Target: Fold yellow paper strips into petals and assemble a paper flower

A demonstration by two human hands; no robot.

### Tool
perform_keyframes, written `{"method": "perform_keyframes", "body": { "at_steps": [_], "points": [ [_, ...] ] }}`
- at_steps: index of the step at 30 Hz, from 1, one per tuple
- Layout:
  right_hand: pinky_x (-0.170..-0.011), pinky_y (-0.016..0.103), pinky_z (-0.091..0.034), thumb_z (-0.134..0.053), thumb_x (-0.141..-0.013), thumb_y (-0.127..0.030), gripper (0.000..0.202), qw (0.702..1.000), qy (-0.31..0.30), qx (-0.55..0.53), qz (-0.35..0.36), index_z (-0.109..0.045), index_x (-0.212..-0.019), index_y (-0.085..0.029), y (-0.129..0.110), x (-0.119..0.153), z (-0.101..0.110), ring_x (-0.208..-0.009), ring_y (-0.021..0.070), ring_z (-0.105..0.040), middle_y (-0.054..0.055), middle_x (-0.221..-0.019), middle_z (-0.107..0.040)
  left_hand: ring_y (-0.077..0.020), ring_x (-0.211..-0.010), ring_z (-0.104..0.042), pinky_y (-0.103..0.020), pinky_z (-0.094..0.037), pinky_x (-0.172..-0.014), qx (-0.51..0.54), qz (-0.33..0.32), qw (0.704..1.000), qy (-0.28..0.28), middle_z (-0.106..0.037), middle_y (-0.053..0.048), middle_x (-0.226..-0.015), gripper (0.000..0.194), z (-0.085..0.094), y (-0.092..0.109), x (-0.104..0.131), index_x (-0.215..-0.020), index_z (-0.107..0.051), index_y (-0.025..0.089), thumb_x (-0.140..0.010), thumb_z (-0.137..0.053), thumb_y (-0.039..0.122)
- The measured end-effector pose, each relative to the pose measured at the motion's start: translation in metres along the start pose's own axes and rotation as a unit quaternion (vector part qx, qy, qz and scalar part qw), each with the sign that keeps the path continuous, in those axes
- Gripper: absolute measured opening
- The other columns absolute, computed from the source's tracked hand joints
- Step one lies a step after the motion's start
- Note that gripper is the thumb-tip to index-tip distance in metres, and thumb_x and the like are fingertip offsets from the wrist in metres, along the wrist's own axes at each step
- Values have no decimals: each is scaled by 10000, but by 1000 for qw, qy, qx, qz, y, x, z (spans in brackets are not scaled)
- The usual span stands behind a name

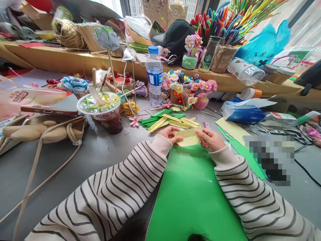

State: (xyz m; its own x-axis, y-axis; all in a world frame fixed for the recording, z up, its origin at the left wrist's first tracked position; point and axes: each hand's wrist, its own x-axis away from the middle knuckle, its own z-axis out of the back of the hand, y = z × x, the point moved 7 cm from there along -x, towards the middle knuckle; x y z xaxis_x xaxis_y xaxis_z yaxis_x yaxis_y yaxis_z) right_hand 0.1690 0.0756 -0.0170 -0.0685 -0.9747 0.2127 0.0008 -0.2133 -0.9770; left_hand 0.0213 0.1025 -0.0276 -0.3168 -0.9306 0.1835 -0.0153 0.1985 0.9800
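Note:
A small pale yellow paper piece (188,137) is held up between both hands, over the far end of a green sheet (195,194). My left hand (171,134) pinches its left end, fingers closed. At the right end, my right hand (211,139) grips it between thumb and fingers. Just beyond the hands lie several folded yellow paper strips (175,124), partly on top of folded green paper pieces (156,117). To the right of my right hand, scissors (227,134) rest on green and pale yellow paper (235,132).
A lidded cup (110,117) and a phone (50,109) on a tan bag (47,129) stand left. A water bottle (153,78) and craft flowers (175,83) are behind. A blue tissue pack (242,112), cables and a pixelated object (272,157) lie right.

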Motion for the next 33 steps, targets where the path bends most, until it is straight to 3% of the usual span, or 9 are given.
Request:
{"method": "perform_keyframes", "body": {
  "at_steps": [3, 6, 10, 13, 18, 22, 28, 33],
  "points": [
    [-250, 130, -199, -663, -503, -387, 300, 999, 28, -13, -16, -522, -597, -138, 4, -1, 7, -267, 10, -325, -70, -349, -424, -75, -439, -518, -202, -459, -430, 19, -19, 1000, 9, -527, 53, -467, 331, -1, 6, 2, -781, -483, 117, -511, -669, 165],
    [-286, 111, -294, -682, -491, -346, 291, 996, 66, -52, 9, -531, -629, -139, 2, 1, 9, -348, 27, -447, -46, -452, -502, -85, -452, -548, -213, -467, -478, 86, -2, 995, 39, -555, 33, -494, 311, 1, 10, 4, -791, -451, 119, -565, -643, 215],
    [-375, 133, -408, -691, -478, -331, 292, 992, 92, -86, 28, -521, -630, -150, 1, 6, 4, -509, 77, -553, -21, -589, -550, -126, -512, -590, -234, -469, -518, 112, 69, 991, -21, -604, -29, -561, 299, -10, 4, 7, -731, -459, 106, -548, -660, 229],
    [-413, 144, -427, -673, -504, -344, 262, 995, 76, -63, 32, -536, -619, -153, 1, 7, -1, -516, 63, -520, -26, -593, -534, -117, -503, -584, -232, -467, -523, 108, 82, 990, -46, -604, -27, -560, 255, -13, 0, 7, -697, -511, 93, -539, -667, 219],
    [-372, 146, -357, -632, -556, -362, 230, 1000, 11, -3, 20, -552, -566, -146, 3, 5, -7, -436, 44, -421, -39, -479, -472, -98, -477, -568, -208, -453, -498, 107, 42, 993, 17, -564, 11, -483, 229, 0, -1, 4, -584, -488, 110, -532, -664, 247],
    [-346, 161, -310, -613, -578, -368, 239, 997, -39, 47, 37, -553, -573, -136, 0, 7, -15, -383, 33, -372, -27, -488, -502, -81, -447, -547, -192, -437, -470, 112, 11, 993, 45, -547, 30, -469, 262, 6, 5, 3, -613, -519, 113, -508, -664, 305],
    [-377, 177, -344, -601, -593, -372, 243, 994, -15, 77, 73, -531, -586, -139, -7, 14, -19, -402, 50, -403, -33, -477, -487, -93, -512, -567, -215, -456, -547, 91, 40, 994, -39, -595, -9, -532, 328, -9, 4, 8, -676, -570, 97, -463, -687, 318],
    [-400, 193, -362, -566, -634, -375, 249, 987, -36, 114, 107, -504, -567, -144, -12, 17, -24, -414, 60, -422, -15, -492, -503, -87, -521, -566, -213, -452, -547, 80, 40, 995, -41, -593, 0, -545, 278, -7, 0, 7, -649, -565, 104, -481, -685, 290]
  ]
}}
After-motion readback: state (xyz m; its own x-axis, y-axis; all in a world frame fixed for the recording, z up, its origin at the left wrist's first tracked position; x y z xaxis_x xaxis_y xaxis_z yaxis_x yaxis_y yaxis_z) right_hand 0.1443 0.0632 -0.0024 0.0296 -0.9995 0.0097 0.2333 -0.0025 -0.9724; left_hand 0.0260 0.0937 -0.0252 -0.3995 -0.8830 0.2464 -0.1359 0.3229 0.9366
